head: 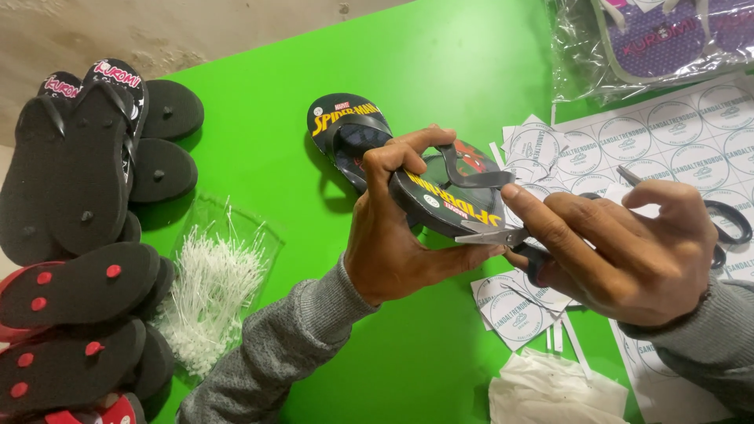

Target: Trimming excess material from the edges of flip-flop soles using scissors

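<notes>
Head view: left hand [393, 235] grips a black sandal [448, 196] on edge, long axis running left-right; right hand [628, 251] holds scissors [503, 234], tips touching its sole.

- a flip-flop [440, 196] sits mid-tabletop [259, 149], held between the left hand [393, 235] and the right hand [620, 251].
- the scissors [503, 233] in the right hand touch the flip-flop's near edge.
- a second flip-flop [345, 126] lies on the tabletop behind it.
- stacked sandals [78, 235] lie far left.
- a bag of plastic ties [208, 290] lies just right of that stack.
- sticker sheets [675, 141] lie right.
- a bagged pair [660, 39] lies behind the sheets.
</notes>
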